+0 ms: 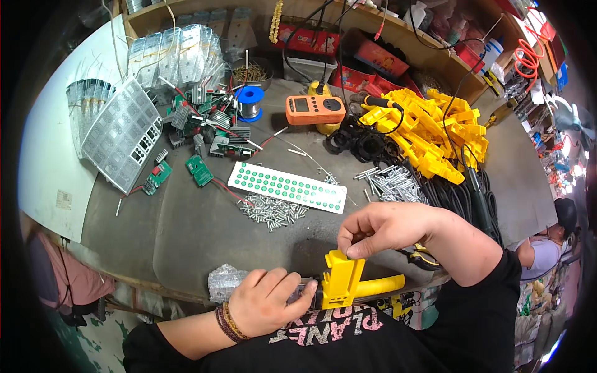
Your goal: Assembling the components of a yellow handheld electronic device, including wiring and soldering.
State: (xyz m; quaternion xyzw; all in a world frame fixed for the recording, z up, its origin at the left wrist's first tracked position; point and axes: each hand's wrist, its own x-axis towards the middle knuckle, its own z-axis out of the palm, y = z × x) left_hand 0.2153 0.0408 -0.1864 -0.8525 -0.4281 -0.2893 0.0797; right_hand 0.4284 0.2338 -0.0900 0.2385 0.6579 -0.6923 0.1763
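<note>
In front of my chest lies a yellow plastic tool housing (341,283) with a round yellow handle (380,285) pointing right. A dark barrel runs left from it, ending in a part wrapped in clear plastic (225,283). My left hand (264,304) is closed round that barrel, its thumb beside the yellow housing. With thumb and bent fingers, my right hand (388,229) pinches the housing's upper edge; whether something small is also between the fingertips is hidden. Beyond my hands are a pile of short screws (272,212) and a heap of longer screws (395,184).
A white card with green round stickers (286,186) lies mid-table. Green circuit boards (199,171), a blue solder spool (250,104) and an orange meter (315,110) stand behind. Yellow housing parts (429,124) and black cables (457,202) fill the right. Another person (547,248) sits far right.
</note>
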